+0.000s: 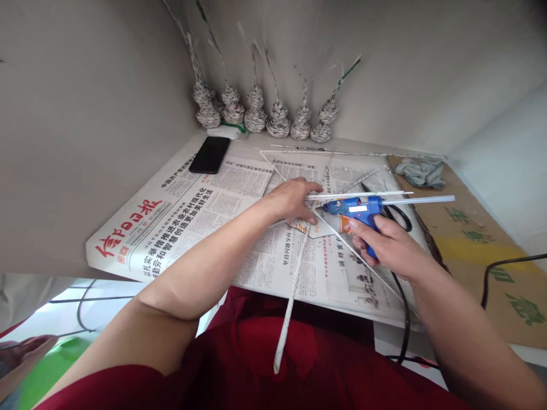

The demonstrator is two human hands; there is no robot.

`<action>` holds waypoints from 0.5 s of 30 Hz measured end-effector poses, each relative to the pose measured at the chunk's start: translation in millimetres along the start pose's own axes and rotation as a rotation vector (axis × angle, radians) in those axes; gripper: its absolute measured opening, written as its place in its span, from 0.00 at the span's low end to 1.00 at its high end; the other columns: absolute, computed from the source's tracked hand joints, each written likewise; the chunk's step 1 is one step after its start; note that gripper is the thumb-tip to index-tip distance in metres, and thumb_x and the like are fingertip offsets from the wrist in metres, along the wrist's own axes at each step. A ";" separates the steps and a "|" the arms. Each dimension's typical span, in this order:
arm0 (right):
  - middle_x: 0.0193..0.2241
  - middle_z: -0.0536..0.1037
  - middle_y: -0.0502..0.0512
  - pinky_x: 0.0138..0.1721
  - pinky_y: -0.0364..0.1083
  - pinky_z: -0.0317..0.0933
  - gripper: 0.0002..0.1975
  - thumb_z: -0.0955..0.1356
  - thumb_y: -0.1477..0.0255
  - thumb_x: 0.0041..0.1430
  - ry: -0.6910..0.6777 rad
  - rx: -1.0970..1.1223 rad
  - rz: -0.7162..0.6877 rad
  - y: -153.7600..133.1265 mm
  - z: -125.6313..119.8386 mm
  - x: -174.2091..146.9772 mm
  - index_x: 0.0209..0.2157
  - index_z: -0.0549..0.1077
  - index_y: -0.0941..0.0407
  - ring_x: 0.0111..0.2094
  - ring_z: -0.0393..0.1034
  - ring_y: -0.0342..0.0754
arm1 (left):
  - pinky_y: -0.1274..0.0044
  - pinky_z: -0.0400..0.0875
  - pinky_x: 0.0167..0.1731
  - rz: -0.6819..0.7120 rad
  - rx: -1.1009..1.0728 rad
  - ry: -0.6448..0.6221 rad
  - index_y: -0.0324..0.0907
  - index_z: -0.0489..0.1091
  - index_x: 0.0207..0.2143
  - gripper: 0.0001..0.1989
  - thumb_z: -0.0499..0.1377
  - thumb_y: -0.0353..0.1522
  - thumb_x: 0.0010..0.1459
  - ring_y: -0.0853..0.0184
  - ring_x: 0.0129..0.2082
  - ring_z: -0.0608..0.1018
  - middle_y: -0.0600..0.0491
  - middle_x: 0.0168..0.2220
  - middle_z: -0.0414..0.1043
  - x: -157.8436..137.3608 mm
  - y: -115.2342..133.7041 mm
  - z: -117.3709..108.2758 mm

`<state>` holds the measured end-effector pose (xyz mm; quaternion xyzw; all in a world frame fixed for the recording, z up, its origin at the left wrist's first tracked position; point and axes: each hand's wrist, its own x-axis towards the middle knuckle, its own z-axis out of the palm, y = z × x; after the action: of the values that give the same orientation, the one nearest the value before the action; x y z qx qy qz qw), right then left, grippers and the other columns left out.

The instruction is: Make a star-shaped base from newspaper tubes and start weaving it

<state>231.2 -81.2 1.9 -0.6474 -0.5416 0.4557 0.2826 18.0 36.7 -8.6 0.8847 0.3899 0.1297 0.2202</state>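
My right hand [387, 245] is closed round the handle of a blue glue gun [356, 208], its finger near the orange trigger. A translucent glue stick [427, 199] juts from the gun's back. The nozzle points left, at the spot where several rolled paper sticks [292, 296] cross. There my left hand [294, 199] holds the sticks between thumb and fingers. One stick slopes down toward my lap, and others fan out to the right and back. Part of the crossing is hidden by my left fingers.
Newspaper [171, 228] covers the table. A black phone [209, 155] lies at the left. Several woven paper gourds [278, 119] line the back wall. At the right are a crumpled grey cloth [421, 172], cardboard [470, 250] and a black cable [404, 319]. Part of another person shows at lower left.
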 end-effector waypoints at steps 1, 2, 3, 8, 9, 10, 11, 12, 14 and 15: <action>0.20 0.65 0.44 0.16 0.43 0.53 0.17 0.66 0.53 0.62 0.004 0.001 -0.009 0.5 -0.3 -0.5 0.32 0.66 0.53 0.14 0.59 0.39 | 0.71 0.69 0.45 -0.004 0.002 -0.001 0.46 0.69 0.57 0.38 0.73 0.39 0.42 0.58 0.46 0.76 0.47 0.48 0.73 0.1 0.3 0.0; 0.20 0.65 0.44 0.16 0.43 0.53 0.17 0.66 0.53 0.61 0.009 0.000 -0.016 1.0 -0.2 -0.6 0.32 0.66 0.53 0.14 0.59 0.39 | 0.71 0.68 0.45 -0.006 0.006 -0.003 0.46 0.69 0.58 0.38 0.73 0.39 0.42 0.58 0.46 0.76 0.47 0.48 0.73 0.2 0.5 0.1; 0.20 0.66 0.44 0.16 0.44 0.53 0.17 0.66 0.53 0.61 0.011 0.000 -0.015 1.5 0.1 -0.5 0.32 0.66 0.53 0.14 0.59 0.40 | 0.71 0.68 0.45 -0.004 0.009 -0.003 0.45 0.68 0.58 0.39 0.73 0.39 0.42 0.58 0.46 0.76 0.47 0.48 0.73 0.3 0.6 0.3; 0.20 0.67 0.45 0.16 0.45 0.53 0.17 0.65 0.53 0.61 0.012 -0.044 0.008 2.9 4.0 3.1 0.32 0.66 0.52 0.14 0.59 0.41 | 0.72 0.68 0.45 0.008 -0.004 0.009 0.43 0.68 0.58 0.41 0.74 0.37 0.40 0.58 0.46 0.76 0.46 0.48 0.74 0.8 -0.7 1.3; 0.20 0.67 0.45 0.16 0.44 0.53 0.16 0.65 0.53 0.62 0.014 -0.061 0.007 3.1 4.6 3.8 0.32 0.65 0.52 0.14 0.60 0.41 | 0.72 0.68 0.45 0.011 -0.005 0.012 0.43 0.68 0.58 0.41 0.74 0.37 0.40 0.58 0.46 0.77 0.45 0.48 0.74 0.8 -1.2 1.1; 0.20 0.67 0.45 0.16 0.44 0.53 0.16 0.65 0.54 0.62 0.017 -0.078 0.004 3.4 5.1 4.3 0.32 0.65 0.52 0.14 0.60 0.41 | 0.73 0.69 0.44 0.017 -0.008 0.014 0.43 0.69 0.58 0.40 0.74 0.37 0.40 0.58 0.45 0.77 0.46 0.48 0.75 0.9 -1.7 0.8; 0.20 0.67 0.45 0.16 0.44 0.53 0.16 0.65 0.54 0.62 0.017 -0.092 0.003 3.9 5.4 4.7 0.32 0.65 0.53 0.14 0.60 0.40 | 0.73 0.69 0.44 0.024 -0.016 0.016 0.43 0.69 0.57 0.37 0.73 0.37 0.42 0.59 0.45 0.77 0.47 0.47 0.76 0.9 -2.2 0.5; 0.20 0.67 0.45 0.16 0.44 0.53 0.16 0.64 0.54 0.62 0.014 -0.103 0.002 4.4 5.6 4.9 0.32 0.65 0.53 0.14 0.60 0.40 | 0.73 0.69 0.44 0.028 -0.031 0.023 0.43 0.71 0.55 0.33 0.71 0.36 0.45 0.60 0.44 0.78 0.48 0.46 0.77 1.1 -2.7 0.2; 0.20 0.67 0.45 0.16 0.43 0.53 0.17 0.64 0.54 0.63 0.008 -0.115 -0.006 5.9 5.5 5.2 0.33 0.65 0.53 0.14 0.60 0.40 | 0.74 0.69 0.43 0.022 -0.067 0.061 0.44 0.74 0.51 0.22 0.66 0.34 0.53 0.62 0.42 0.79 0.50 0.44 0.79 2.2 -3.4 0.5; 0.20 0.66 0.44 0.16 0.43 0.53 0.17 0.64 0.54 0.63 0.004 -0.121 -0.010 6.6 5.4 5.3 0.33 0.65 0.54 0.14 0.60 0.40 | 0.74 0.69 0.42 0.007 -0.076 0.091 0.43 0.75 0.49 0.17 0.63 0.33 0.55 0.62 0.41 0.79 0.50 0.42 0.80 3.2 -3.8 1.2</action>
<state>229.3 -78.6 -7.6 -0.6616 -0.5707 0.4194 0.2466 18.2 41.0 -11.3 0.8703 0.3912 0.1853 0.2350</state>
